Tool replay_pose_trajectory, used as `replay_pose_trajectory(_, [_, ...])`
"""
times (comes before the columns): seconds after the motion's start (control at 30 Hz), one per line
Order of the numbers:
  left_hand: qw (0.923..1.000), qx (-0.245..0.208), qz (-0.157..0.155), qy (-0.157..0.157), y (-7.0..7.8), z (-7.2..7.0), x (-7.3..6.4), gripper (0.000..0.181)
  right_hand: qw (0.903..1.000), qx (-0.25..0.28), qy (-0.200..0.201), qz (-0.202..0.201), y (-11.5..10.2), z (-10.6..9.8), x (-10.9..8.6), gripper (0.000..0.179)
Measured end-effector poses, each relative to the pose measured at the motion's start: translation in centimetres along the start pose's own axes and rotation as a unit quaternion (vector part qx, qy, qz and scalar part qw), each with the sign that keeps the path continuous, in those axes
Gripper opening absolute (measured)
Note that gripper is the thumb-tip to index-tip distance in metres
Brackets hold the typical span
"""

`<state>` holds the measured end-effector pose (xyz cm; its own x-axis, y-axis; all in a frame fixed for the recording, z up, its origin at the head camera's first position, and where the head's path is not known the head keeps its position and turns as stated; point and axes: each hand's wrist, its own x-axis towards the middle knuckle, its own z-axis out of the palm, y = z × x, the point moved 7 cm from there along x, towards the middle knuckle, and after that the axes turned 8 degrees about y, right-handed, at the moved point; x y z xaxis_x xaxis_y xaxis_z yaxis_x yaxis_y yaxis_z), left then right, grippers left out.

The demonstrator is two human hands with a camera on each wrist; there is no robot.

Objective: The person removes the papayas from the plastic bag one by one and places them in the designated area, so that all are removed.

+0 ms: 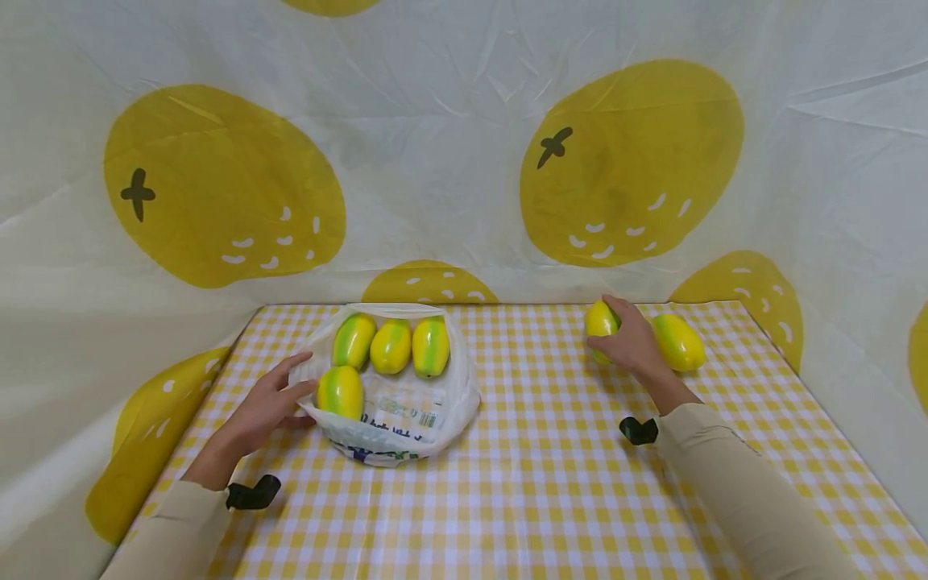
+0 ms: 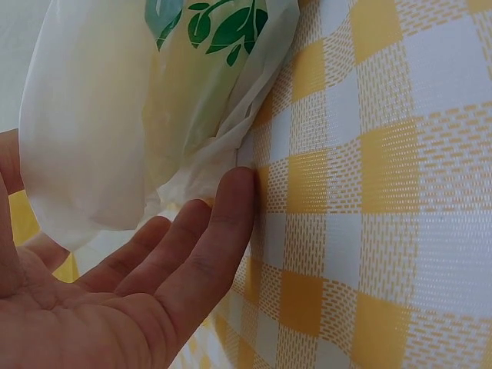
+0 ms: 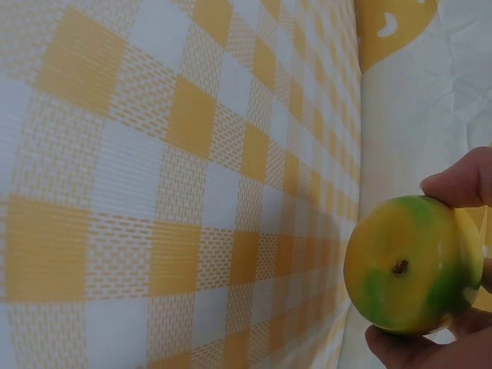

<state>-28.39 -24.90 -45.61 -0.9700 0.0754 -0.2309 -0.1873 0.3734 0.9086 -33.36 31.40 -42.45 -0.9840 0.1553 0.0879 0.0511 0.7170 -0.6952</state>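
Observation:
My right hand (image 1: 629, 337) holds an oval yellow-green fruit (image 1: 601, 322) between thumb and fingers at the back right. In the right wrist view the blunt end of that fruit (image 3: 407, 265), with a small brown stem spot, faces the camera. Another such fruit (image 1: 678, 342) lies just right of the hand. On the left, a white plastic bag (image 1: 464, 403) lies with its mouth spread wide. Inside it sit several similar fruits (image 1: 391, 346). My left hand (image 1: 268, 403) is at the bag's left side, its fingers (image 2: 207, 254) loosely extended along the plastic.
A yellow-and-white checked cloth (image 1: 536, 483) covers the table. Behind it and at the sides hangs a pale sheet (image 1: 435, 161) printed with large yellow fruits. Black wrist mounts (image 1: 254, 492) sit at both cuffs.

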Motion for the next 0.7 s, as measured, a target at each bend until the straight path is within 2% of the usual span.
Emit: replay_pose_trajectory(0.7, [1.0, 0.005, 0.002, -0.001, -0.1, -0.07, 0.03, 0.076, 0.9998, -0.017, -0.013, -0.006, 0.65, -0.11, -0.02, 0.089])
